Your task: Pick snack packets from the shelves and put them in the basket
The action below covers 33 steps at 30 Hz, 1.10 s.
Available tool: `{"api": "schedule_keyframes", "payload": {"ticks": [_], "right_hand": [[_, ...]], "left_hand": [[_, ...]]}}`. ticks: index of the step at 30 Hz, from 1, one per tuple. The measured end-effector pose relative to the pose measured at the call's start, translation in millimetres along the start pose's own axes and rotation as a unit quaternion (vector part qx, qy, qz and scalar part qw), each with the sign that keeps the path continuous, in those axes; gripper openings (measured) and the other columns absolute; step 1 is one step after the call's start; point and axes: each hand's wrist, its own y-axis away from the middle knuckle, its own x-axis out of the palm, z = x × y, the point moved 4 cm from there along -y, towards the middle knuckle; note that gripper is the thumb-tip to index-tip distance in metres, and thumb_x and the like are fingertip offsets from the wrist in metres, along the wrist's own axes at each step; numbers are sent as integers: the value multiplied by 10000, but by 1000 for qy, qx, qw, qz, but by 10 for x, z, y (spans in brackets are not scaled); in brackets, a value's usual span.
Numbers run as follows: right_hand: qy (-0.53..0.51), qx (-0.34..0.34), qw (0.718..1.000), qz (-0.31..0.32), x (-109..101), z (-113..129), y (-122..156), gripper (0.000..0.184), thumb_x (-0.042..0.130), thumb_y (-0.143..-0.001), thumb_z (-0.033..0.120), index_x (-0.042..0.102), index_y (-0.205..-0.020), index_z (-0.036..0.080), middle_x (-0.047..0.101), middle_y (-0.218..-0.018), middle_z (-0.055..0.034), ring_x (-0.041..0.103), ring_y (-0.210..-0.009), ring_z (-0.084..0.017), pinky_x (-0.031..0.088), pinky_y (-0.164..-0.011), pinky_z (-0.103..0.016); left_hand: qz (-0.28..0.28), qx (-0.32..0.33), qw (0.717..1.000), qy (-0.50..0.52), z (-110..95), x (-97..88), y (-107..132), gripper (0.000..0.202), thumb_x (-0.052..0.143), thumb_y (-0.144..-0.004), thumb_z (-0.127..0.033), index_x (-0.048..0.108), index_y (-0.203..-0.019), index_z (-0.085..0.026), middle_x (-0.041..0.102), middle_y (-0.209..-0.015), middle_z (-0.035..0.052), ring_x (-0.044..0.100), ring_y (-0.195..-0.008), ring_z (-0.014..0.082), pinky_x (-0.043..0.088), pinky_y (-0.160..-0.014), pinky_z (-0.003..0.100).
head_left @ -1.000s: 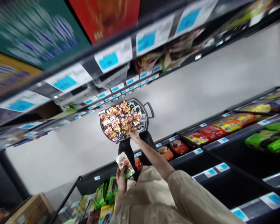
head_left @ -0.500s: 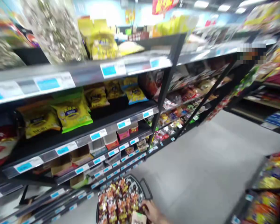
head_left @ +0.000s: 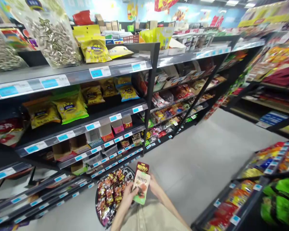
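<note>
Both my hands hold snack packets low in the middle of the view. My left hand (head_left: 127, 195) is closed on a pale packet with a green bottom edge (head_left: 141, 187). My right hand (head_left: 154, 185) grips from the right side, behind that packet, with a dark red packet (head_left: 142, 167) sticking up above it. Just below and left of my hands stands a dark shopping basket (head_left: 98, 205) on the floor, filled with several red and orange snack packets (head_left: 110, 194).
Black store shelves (head_left: 149, 96) with blue price tags run along the left, stocked with yellow bags, boxes and sunflower seeds. A lower shelf (head_left: 233, 205) with red and green packets stands at the right. The grey aisle floor (head_left: 207, 154) stretches ahead.
The view swung up from looking down at the basket to looking along the aisle. My right hand left the basket and came up with a dark red packet to meet my left hand's packet.
</note>
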Motion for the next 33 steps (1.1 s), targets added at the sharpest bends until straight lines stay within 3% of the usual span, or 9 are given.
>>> {"api": "schedule_keyframes", "payload": {"ticks": [3, 7, 12, 18, 23, 26, 29, 31, 33], "right_hand": [[-59, -10, 998, -30, -10, 151, 86, 387, 812, -573, 532, 712, -817, 248, 777, -827, -65, 749, -809, -323, 605, -778, -447], [-69, -68, 986, -132, -74, 508, 158, 487, 757, -659, 648, 690, -912, 237, 778, -916, -83, 742, -798, -278, 607, -689, -374], [-69, -104, 967, -221, -287, 834, 332, 527, 740, -707, 673, 686, -956, 211, 767, -895, -76, 719, -735, -235, 604, -682, -358], [-81, -138, 944, -288, -427, 924, 505, 571, 770, -670, 674, 680, -935, 176, 751, -861, -37, 686, -711, -193, 572, -662, -322], [-114, -102, 949, -277, -287, 946, 606, 537, 811, -633, 631, 673, -907, 190, 728, -808, -13, 673, -697, -200, 561, -655, -344], [-163, -98, 966, -174, -71, 1222, 744, 426, 813, -657, 571, 669, -839, 214, 699, -770, 0, 654, -694, -192, 547, -658, -346], [-276, -179, 944, 0, 151, 1679, 1107, 373, 807, -681, 570, 602, -646, 260, 617, -711, 27, 606, -670, -159, 517, -620, -318], [-308, -268, 912, 44, 163, 1917, 1498, 436, 842, -648, 587, 546, -529, 290, 460, -532, 54, 507, -529, -146, 460, -527, -296], [-238, -319, 917, 26, 116, 1989, 1917, 487, 774, -655, 735, 542, -485, 341, 301, -407, 54, 389, -411, -163, 411, -457, -322]], "left_hand": [[12, 44, 999, -9, -77, 149, 15, 444, 905, -603, -518, 721, -779, -155, 692, -754, 43, 641, -738, 208, 495, -687, 267], [-61, 57, 995, 59, -257, 245, 119, 451, 870, -663, -520, 727, -901, -164, 744, -914, 68, 683, -817, 219, 537, -751, 284], [-165, 47, 975, 144, -684, 31, 335, 517, 856, -677, -517, 706, -1037, -178, 749, -1087, 86, 711, -931, 237, 562, -807, 308], [-155, 107, 980, 65, -1124, -188, 539, 419, 806, -760, -541, 684, -931, -179, 752, -935, 51, 692, -822, 205, 531, -721, 265], [-148, 109, 982, 47, -1039, -156, 547, 432, 783, -779, -556, 725, -982, -179, 761, -1054, 76, 697, -935, 236, 527, -806, 289], [-152, 87, 981, 77, -893, -147, 531, 459, 823, -727, -547, 741, -993, -181, 759, -1112, 81, 700, -1006, 257, 530, -848, 304], [-177, 27, 974, 136, -754, -201, 516, 501, 863, -667, -521, 735, -1023, -192, 768, -1099, 78, 722, -978, 267, 550, -828, 328], [-200, 2, 966, 161, -717, -260, 525, 518, 880, -636, -499, 725, -1027, -196, 775, -1067, 70, 734, -936, 264, 561, -805, 338], [-216, 0, 962, 165, -734, -316, 541, 503, 888, -623, -473, 712, -1006, -196, 776, -1023, 54, 736, -898, 250, 565, -797, 338]]}}
